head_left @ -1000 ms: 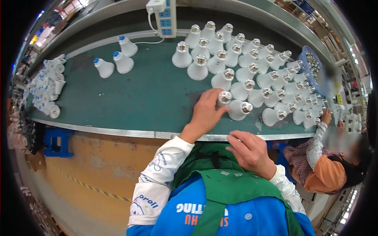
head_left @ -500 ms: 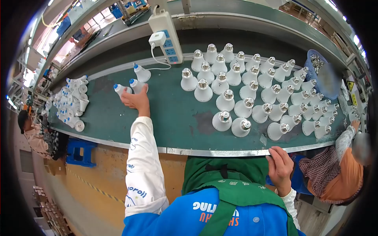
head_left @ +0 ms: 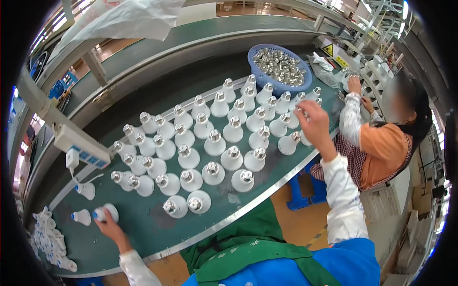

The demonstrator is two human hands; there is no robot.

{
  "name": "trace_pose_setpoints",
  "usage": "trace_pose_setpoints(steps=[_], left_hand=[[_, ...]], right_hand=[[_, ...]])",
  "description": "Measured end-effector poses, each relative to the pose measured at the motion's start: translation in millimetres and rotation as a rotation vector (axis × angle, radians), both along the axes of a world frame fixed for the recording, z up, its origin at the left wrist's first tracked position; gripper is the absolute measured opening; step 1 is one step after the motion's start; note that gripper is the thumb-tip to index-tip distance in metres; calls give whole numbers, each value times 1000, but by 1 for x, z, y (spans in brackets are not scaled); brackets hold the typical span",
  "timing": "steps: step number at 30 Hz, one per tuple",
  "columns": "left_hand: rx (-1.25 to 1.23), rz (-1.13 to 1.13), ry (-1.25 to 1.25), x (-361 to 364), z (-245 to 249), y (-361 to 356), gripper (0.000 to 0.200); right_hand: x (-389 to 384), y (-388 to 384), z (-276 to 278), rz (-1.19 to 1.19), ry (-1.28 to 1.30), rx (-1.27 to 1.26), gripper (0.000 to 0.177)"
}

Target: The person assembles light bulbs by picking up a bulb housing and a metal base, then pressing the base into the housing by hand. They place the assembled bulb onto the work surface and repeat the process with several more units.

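Note:
My left hand (head_left: 111, 228) is closed round a white light bulb body (head_left: 110, 209) with a blue tip, low over the green bench. Beside it stands another blue-tipped bulb body (head_left: 83, 217), and a third blue-tipped body (head_left: 87, 191) is a little farther back. My right hand (head_left: 316, 125) is above the right end of the rows of white bulbs with silver screw caps (head_left: 215, 143). Its fingers are bent together near the caps; what they hold, if anything, is hidden. A capped bulb (head_left: 288, 143) stands just left of that hand.
A blue basket (head_left: 253, 64) of loose metal caps (head_left: 281, 66) stands behind the bulbs. More blue-tipped bodies (head_left: 47, 233) are piled at the far left. A power strip (head_left: 82, 145) is fixed at the back. A co-worker (head_left: 381, 148) sits at the right.
The view has swung right. My right hand has gone from the bench's front edge out over the bulbs at the right end. The left hand stays at the same blue-tipped bulb body.

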State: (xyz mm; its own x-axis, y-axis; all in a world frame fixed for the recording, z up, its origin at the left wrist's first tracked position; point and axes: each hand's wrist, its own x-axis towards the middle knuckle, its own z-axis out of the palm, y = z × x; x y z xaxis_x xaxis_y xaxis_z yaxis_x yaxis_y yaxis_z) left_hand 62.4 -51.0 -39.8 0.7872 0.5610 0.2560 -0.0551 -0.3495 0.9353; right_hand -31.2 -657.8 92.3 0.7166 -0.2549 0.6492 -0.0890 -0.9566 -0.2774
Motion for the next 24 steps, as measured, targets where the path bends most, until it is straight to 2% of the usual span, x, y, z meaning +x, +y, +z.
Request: trace_pose_setpoints(steps=[2,5,7,8,10,11,12,13,15,16,17,18,19,20,21,22,23,24], left_hand=[[31,-123,23,-39,9,-33,33],[23,-185,63,-78,16,-68,32],[42,-183,64,-91,22,-88,33],[62,-192,68,-96,23,-94,34],[77,-166,67,-97,16,-100,36],[-2,-208,71,-95,15,-101,36],[-71,-232,74,-97,16,-98,36],[-45,-216,71,-96,17,-99,36],[11,-175,62,-93,17,-100,37],[39,-161,60,-93,15,-99,37],[19,-145,94,-94,15,-98,37],[13,-138,122,-96,5,-91,38],[84,-105,145,-96,4,-91,39],[39,-86,192,-97,6,-93,40],[55,-110,186,-97,6,-91,41],[53,-112,174,-96,7,-92,41],[109,-104,174,-96,11,-93,40],[160,-102,178,-96,16,-95,40]], right_hand=[[38,-38,15,-60,192,69,23],[105,-90,8,-105,298,117,30],[145,-119,-6,14,395,22,50],[162,-130,-17,29,394,24,50],[194,-142,-33,-87,527,82,73],[202,-146,-35,-53,591,191,85],[204,-145,-36,16,622,372,81],[217,-165,-65,1,551,183,77],[225,-158,-67,-127,722,101,70],[234,-181,-98,-198,570,-127,64],[235,-181,-83,-179,714,-15,61],[254,-244,-132,-26,548,-162,57],[263,-259,-142,-43,596,-157,52],[268,-273,-155,-57,558,-265,49],[277,-288,-167,-189,598,-313,50],[288,-319,-191,-57,483,-316,54],[290,-313,-191,-187,459,-436,57],[291,-308,-186,-168,446,-431,57]])
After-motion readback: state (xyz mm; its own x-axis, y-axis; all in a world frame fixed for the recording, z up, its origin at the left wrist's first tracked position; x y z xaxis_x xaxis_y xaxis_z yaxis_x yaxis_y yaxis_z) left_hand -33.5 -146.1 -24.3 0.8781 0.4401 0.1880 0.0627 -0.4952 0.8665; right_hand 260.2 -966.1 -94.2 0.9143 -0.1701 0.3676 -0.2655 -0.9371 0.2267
